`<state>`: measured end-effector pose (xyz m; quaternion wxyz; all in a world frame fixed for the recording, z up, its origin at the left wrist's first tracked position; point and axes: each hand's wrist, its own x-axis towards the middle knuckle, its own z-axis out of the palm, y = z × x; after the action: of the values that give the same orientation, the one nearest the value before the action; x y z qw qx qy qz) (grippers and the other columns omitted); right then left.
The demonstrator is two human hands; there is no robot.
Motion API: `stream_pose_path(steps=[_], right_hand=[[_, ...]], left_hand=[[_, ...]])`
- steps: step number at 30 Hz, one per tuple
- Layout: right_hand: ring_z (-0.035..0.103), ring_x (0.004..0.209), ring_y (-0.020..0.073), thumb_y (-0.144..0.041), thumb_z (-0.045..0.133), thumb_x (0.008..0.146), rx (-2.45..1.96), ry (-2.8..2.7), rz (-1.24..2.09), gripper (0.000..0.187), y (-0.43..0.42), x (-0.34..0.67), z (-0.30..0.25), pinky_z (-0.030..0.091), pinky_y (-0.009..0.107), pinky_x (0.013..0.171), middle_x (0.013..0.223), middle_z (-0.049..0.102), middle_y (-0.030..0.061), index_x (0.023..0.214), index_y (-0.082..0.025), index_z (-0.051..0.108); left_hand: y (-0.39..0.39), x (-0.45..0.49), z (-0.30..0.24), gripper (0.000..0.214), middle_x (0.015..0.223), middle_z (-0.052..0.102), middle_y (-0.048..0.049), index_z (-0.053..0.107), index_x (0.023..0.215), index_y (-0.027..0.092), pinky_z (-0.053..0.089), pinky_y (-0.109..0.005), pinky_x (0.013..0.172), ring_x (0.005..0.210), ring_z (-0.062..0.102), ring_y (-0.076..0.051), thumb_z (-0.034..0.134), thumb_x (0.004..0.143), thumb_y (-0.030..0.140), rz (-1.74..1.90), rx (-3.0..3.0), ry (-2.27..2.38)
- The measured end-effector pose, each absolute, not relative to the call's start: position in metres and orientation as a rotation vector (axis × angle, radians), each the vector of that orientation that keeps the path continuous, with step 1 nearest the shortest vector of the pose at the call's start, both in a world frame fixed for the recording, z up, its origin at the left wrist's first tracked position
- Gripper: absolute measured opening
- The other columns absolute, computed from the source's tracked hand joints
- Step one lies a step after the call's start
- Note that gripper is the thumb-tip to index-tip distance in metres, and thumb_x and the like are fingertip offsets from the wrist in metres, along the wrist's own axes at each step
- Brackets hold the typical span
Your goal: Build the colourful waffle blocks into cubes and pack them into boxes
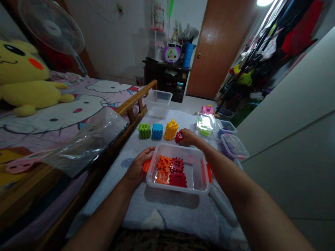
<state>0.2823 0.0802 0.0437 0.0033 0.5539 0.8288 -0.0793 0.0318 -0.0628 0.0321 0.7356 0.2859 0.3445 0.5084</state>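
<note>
My left hand [141, 164] is wrapped round the left end of a clear plastic box [197, 160] with orange side handles. Inside the box lie orange toy building panels [164, 170] and dark red building panels [178, 174], side by side on the left part of its floor. Past the box's far rim, my right hand [188, 137] grips a red building panel [179, 136]. Left of that hand stand a yellow stack of panels [171, 130], a blue stack [157, 131] and a green stack [144, 131], in a row on the cloth.
An open clear bin [158, 103] stands at the far left of the cloth-covered surface [141, 205]. Clear lidded boxes [234, 145] with purple and green pieces are at the right. A wooden bed rail [131, 111] runs along the left, with a plastic bag [91, 139] beside it.
</note>
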Motion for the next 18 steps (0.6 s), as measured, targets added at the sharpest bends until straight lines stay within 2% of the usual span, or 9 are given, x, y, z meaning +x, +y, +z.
stream_pose_path(steps=[4, 9, 14, 18], right_hand=[[0.061, 0.085, 0.0194, -0.032, 0.077, 0.069, 1.795, 2.58, -0.247, 0.041, 0.075, 0.293, 0.061, 0.043, 0.025, 0.07, 0.101, 0.067, 0.0114, 0.102, -0.012, 0.064], [0.058, 0.082, 0.0184, -0.029, 0.073, 0.071, 1.858, 2.656, -0.251, 0.04, 0.05, 0.314, 0.122, 0.042, 0.026, 0.068, 0.1, 0.065, 0.0092, 0.106, -0.013, 0.061], [0.059, 0.09, 0.0208, -0.032, 0.074, 0.07, 1.607, 2.766, -0.42, 0.048, -0.017, 0.307, 0.181, 0.044, 0.029, 0.075, 0.106, 0.064, 0.0077, 0.113, -0.017, 0.058], [0.061, 0.093, 0.021, -0.031, 0.074, 0.07, 1.369, 2.736, -0.525, 0.047, -0.062, 0.289, 0.184, 0.046, 0.029, 0.08, 0.107, 0.065, 0.0076, 0.113, -0.019, 0.059]], left_hand=[[-0.062, 0.031, 0.029, 0.042, 0.089, 0.075, -0.0068, 0.059, 0.113, 0.014, 0.058, -0.028, 0.067, 0.071, 0.073, -0.02, 0.071, 0.073, 0.021, 1.118, 0.631, 0.748], [-0.063, 0.032, 0.031, 0.043, 0.096, 0.075, -0.0078, 0.06, 0.112, 0.014, 0.059, -0.03, 0.07, 0.076, 0.073, -0.022, 0.071, 0.072, 0.021, 1.123, 0.626, 0.746], [-0.063, 0.033, 0.035, 0.038, 0.09, 0.075, -0.0069, 0.061, 0.108, 0.013, 0.058, -0.028, 0.064, 0.068, 0.071, -0.019, 0.07, 0.072, 0.018, 1.134, 0.614, 0.758], [-0.062, 0.033, 0.033, 0.039, 0.087, 0.074, -0.0066, 0.061, 0.11, 0.013, 0.057, -0.028, 0.062, 0.066, 0.071, -0.019, 0.069, 0.072, 0.018, 1.136, 0.628, 0.746]])
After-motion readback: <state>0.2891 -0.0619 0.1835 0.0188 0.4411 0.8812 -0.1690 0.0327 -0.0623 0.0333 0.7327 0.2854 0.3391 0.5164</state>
